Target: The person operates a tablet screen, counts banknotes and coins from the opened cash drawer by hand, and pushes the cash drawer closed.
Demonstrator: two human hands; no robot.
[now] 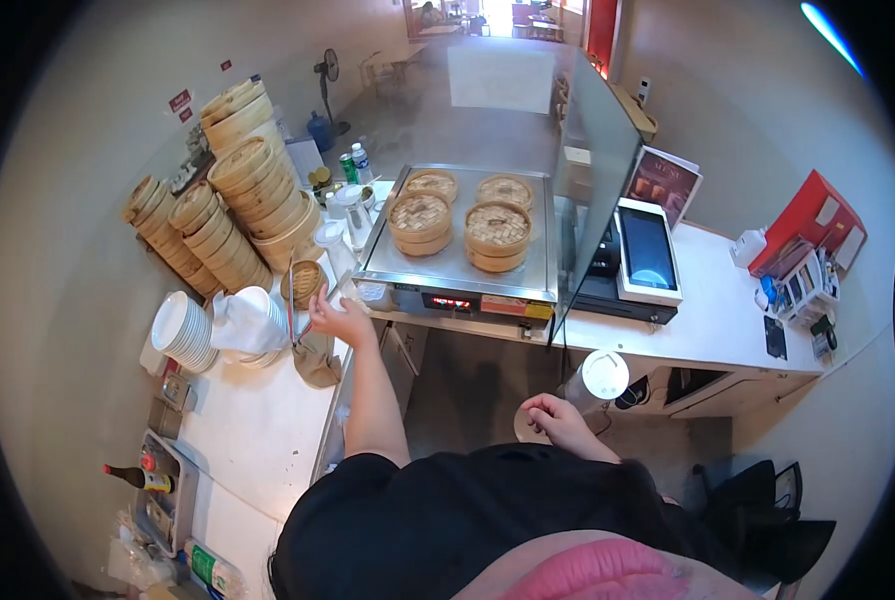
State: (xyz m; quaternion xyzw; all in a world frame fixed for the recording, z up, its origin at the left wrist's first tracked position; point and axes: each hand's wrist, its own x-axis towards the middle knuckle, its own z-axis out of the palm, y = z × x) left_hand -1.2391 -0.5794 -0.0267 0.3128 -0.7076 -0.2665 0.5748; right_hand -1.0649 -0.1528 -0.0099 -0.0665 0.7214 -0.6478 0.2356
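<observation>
My left hand (342, 320) reaches over the left counter, its fingers apart with nothing seen in them. Just beyond its fingertips lies a small round woven bamboo lid or basket (308, 283). Beside it stand what look like tongs (292, 305), and a crumpled brown cloth (317, 362) lies below. My right hand (562, 423) hangs in front of my body with the fingers curled in, and nothing shows in it. Several lidded bamboo steamers (498, 235) sit on the metal steam table (458, 268), out of reach of both hands at this moment.
Tall stacks of bamboo steamers (258, 185) and white plates (183, 335) line the left wall. A glass screen (608, 160) stands right of the steam table, beside a tablet register (650, 255). A white-topped round bin (605, 375) is near my right hand.
</observation>
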